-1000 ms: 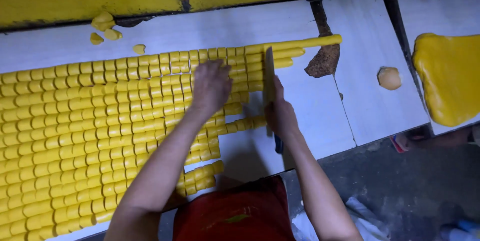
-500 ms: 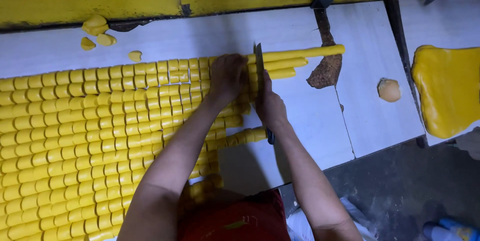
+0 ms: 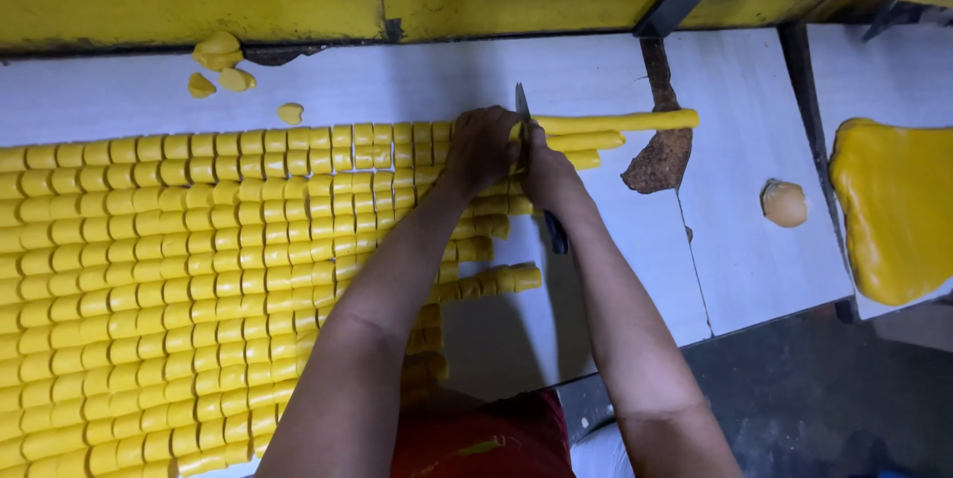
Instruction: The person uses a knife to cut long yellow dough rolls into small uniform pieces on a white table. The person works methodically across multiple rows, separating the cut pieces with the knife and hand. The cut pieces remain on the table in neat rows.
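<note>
Near the upper middle of the frame the right hand (image 3: 548,175) has its grip closed round a knife (image 3: 523,109), blade standing upright across the long yellow dough strips (image 3: 615,123) — their uncut ends run off to the right. The left hand (image 3: 483,145) presses flat, fingers spread, on the cut yellow pieces (image 3: 199,270) just beside the blade, gripping nothing. Those pieces fill the left half of the white table (image 3: 735,240) in rows. A flat yellow slab (image 3: 898,205) lies at far right.
</note>
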